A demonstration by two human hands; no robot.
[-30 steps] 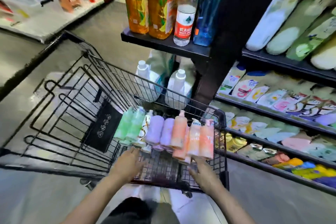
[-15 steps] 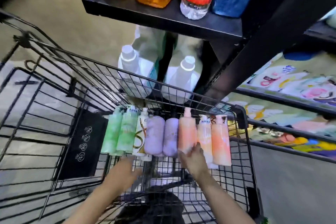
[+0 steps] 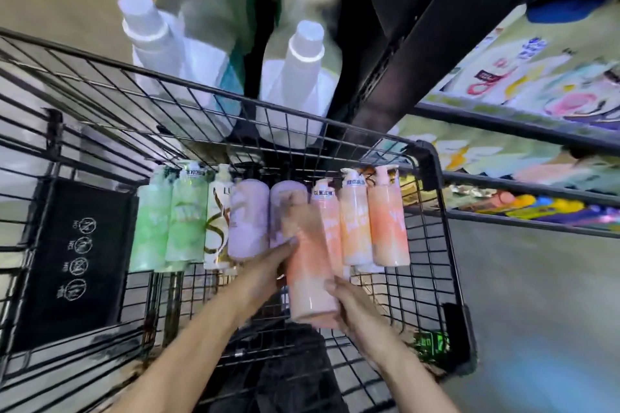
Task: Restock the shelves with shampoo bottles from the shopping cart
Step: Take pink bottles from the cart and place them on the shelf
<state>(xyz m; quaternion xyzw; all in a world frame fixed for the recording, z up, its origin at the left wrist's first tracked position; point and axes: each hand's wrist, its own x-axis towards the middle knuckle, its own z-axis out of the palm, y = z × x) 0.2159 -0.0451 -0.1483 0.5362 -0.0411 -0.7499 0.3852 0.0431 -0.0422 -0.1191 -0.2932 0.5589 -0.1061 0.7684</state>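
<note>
Head view: both hands, left (image 3: 268, 265) and right (image 3: 349, 308), around a blurred peach shampoo bottle (image 3: 310, 275), label unreadable.

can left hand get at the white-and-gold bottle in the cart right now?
Probably not right now: the left hand is holding the peach bottle with the right hand. The white-and-gold bottle itself lies uncovered beside it.
</note>
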